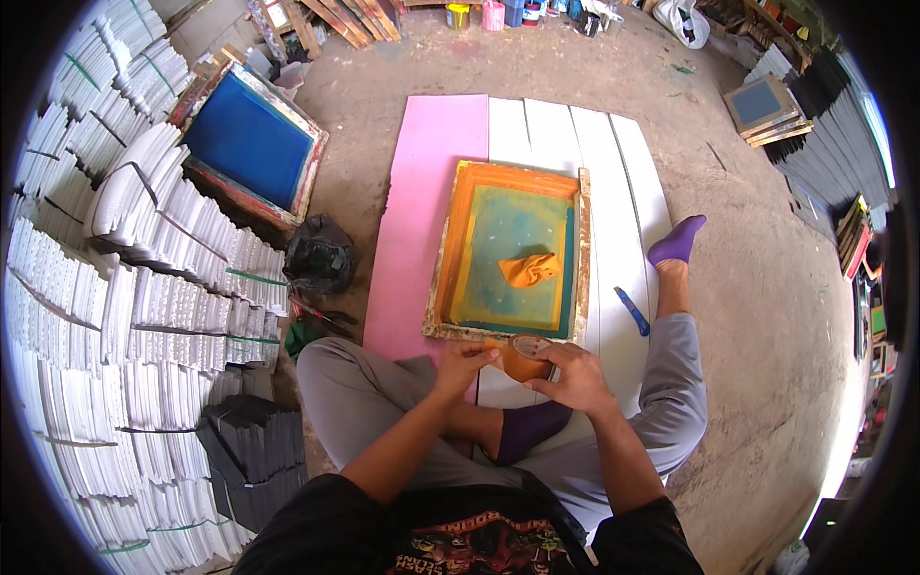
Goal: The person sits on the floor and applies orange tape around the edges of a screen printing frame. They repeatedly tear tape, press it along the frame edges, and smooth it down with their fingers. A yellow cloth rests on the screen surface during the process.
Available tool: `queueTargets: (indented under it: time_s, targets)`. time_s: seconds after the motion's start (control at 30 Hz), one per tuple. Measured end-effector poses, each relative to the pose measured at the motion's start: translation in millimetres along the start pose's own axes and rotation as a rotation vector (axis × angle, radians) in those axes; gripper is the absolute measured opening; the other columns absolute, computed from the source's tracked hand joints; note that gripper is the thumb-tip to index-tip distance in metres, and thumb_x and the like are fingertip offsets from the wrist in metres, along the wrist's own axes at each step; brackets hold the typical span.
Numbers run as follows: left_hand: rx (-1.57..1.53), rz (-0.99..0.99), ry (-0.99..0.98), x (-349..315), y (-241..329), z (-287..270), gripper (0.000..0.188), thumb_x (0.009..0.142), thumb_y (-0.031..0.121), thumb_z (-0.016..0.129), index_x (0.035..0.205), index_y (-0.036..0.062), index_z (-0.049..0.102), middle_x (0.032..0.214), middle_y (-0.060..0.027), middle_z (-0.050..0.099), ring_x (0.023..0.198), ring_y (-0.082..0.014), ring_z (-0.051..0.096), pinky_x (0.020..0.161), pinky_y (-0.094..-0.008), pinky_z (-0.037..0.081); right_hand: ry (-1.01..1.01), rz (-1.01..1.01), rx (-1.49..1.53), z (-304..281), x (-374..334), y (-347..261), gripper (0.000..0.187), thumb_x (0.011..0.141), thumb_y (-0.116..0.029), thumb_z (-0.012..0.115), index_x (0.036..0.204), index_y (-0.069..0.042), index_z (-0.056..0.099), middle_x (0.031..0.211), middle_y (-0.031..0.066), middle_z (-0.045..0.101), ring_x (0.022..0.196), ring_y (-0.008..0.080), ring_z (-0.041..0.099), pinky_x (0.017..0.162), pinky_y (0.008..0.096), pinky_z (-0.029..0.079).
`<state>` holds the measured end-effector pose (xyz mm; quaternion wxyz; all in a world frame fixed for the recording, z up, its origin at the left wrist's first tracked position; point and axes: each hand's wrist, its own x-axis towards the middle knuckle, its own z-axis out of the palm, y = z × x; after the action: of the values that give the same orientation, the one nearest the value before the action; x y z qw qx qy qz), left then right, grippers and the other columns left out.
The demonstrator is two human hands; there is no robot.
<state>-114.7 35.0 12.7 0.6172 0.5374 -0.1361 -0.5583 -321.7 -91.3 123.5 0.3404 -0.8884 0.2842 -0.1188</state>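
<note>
A roll of brown packing tape (525,358) is gripped in my right hand (579,378) above my folded legs. My left hand (466,366) pinches the loose end of the tape just left of the roll. Right in front of both hands lies a wooden-framed printing screen (513,206), its mesh blue-green and yellowish, with orange along the inner left and top edges. On the mesh rests a crumpled orange cloth (530,270). To the right of the frame a blue cutter knife (632,311) lies on the white sheets.
Pink (422,192) and white boards (628,182) cover the floor under the screen. At left, a blue screen (247,139) leans near bundled white sheet stacks (158,316), with a black plastic bag (320,254) close by. Paint cans (458,16) stand far off; dark sheets (834,125) are at right.
</note>
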Motion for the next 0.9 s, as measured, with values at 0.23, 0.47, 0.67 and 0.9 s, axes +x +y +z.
queueTargets:
  time_s: [0.23,0.47,0.67,0.9]
  targets:
    - [0.165,-0.007,0.111,-2.1,-2.6,-6.7,0.020,0.094,0.016,0.082,0.102,-0.0014,0.078,0.089,-0.0023,0.075,0.077,-0.0076,0.065,0.070,-0.0235,0.051,-0.062,0.037,-0.117,7.2,-3.3,-0.1,0.057,0.068,-0.032,0.093,0.115,-0.008,0.071,0.110,0.0133,0.074,0.105,0.0342,0.071,0.090,0.0448,0.056]
    - [0.205,0.116,0.033,7.2,5.0,-13.4,0.018,0.095,0.016,0.081,0.096,-0.0014,0.079,0.082,0.0018,0.072,0.071,-0.0041,0.059,0.067,-0.0218,0.047,0.067,-0.073,-0.198,7.9,-0.6,-1.4,0.057,0.066,-0.020,0.089,0.117,-0.006,0.068,0.108,0.0141,0.073,0.105,0.0354,0.070,0.091,0.0437,0.055]
    - [0.195,0.085,0.002,9.4,15.4,-16.6,0.015,0.094,0.014,0.081,0.089,0.0013,0.075,0.082,-0.0002,0.072,0.075,-0.0077,0.064,0.074,-0.0247,0.052,0.026,0.011,0.122,19.9,-0.7,11.0,0.054,0.069,-0.012,0.086,0.118,-0.003,0.066,0.105,0.0162,0.071,0.101,0.0351,0.069,0.088,0.0449,0.056]
    - [0.060,0.040,0.053,1.7,52.4,-9.2,0.015,0.095,0.012,0.080,0.097,-0.0020,0.077,0.085,-0.0019,0.073,0.078,-0.0052,0.062,0.072,-0.0226,0.049,0.141,-0.083,0.162,42.6,17.8,12.9,0.059,0.074,-0.017,0.091,0.125,-0.006,0.063,0.114,0.0151,0.069,0.105,0.0332,0.069,0.089,0.0431,0.056]
